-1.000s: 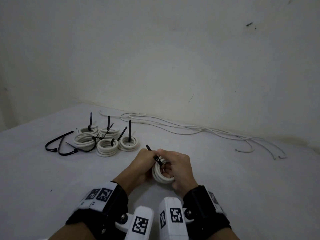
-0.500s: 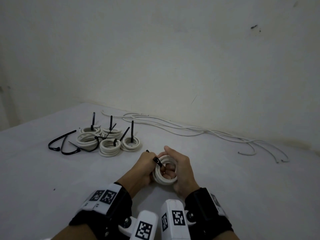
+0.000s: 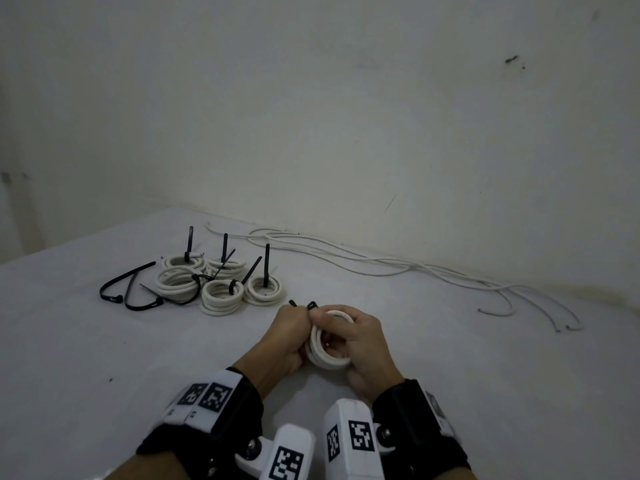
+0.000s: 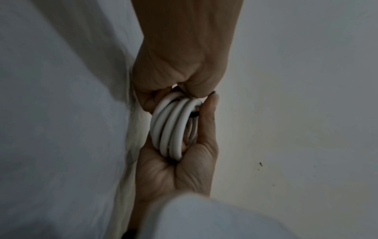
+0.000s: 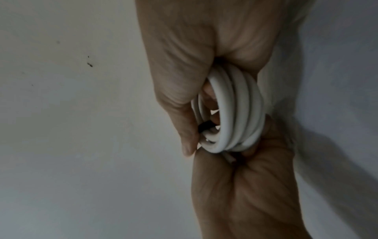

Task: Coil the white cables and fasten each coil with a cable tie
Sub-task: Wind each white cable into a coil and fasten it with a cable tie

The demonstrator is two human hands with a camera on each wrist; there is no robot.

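Observation:
Both hands hold a white cable coil just above the table, standing on edge between them. My left hand cups it, with the thumb lying along the rim on the black cable tie. From the other side my right hand grips the coil, thumb on top beside the tie's head. The tie's tail tip pokes out above the left fist. The rest of the tie is hidden by fingers.
Several tied white coils with upright black tie tails sit at the back left. Loose black cable ties lie to their left. Uncoiled white cables run along the wall to the right. The white table ends at the wall.
The hands have closed tighter round the coil and turned it more on edge. The right thumb now sits on top by the tie's head, and less of the tail shows.

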